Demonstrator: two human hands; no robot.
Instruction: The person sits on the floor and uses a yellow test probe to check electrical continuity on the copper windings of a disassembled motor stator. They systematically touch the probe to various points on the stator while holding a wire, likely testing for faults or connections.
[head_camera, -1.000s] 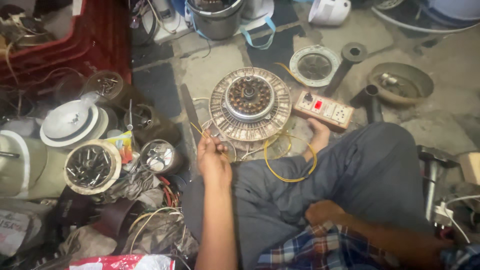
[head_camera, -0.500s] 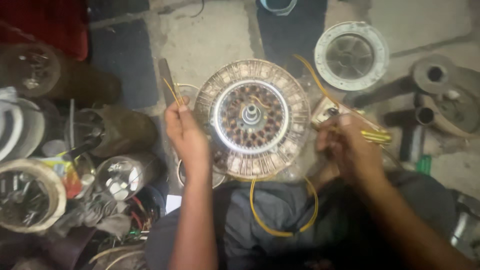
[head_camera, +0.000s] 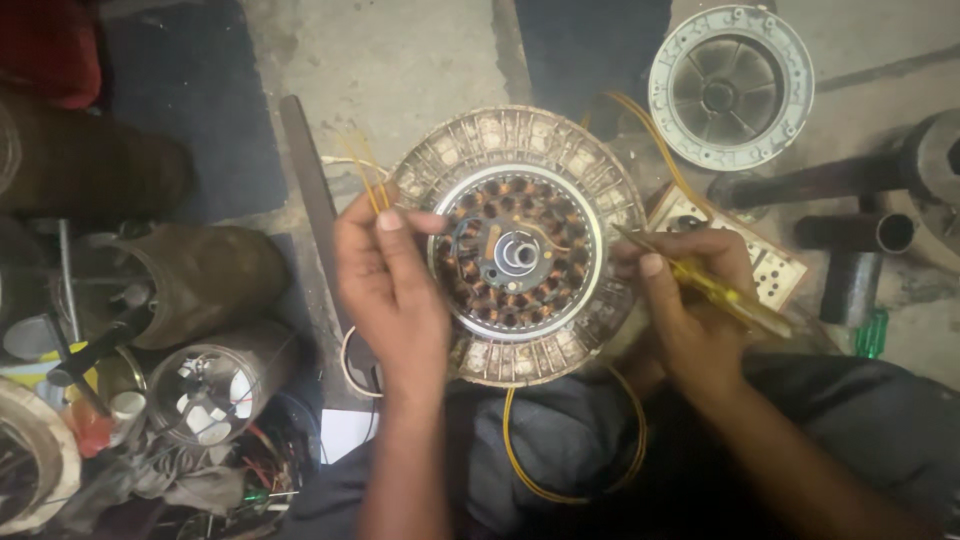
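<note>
A round fan motor (head_camera: 520, 245) with copper windings and a worn outer ring lies on the floor in front of my knees. My left hand (head_camera: 392, 280) pinches thin yellow wires (head_camera: 362, 180) at the motor's left rim. My right hand (head_camera: 690, 300) holds a yellow-handled screwdriver (head_camera: 715, 288), its tip pointing toward the motor's right rim. A loop of yellow wire (head_camera: 560, 480) hangs over my dark trousers below the motor.
A white switch board (head_camera: 775, 265) lies just right of my right hand. A grey round motor cover (head_camera: 730, 85) sits at the upper right, dark pipes (head_camera: 850, 210) at the far right. Cylindrical motor bodies (head_camera: 205, 275) and scrap crowd the left. A flat metal bar (head_camera: 312, 190) lies left of the motor.
The view has closed in on the motor. My left hand now pinches the yellow wires at the left rim, and my right hand has brought the screwdriver toward the right rim.
</note>
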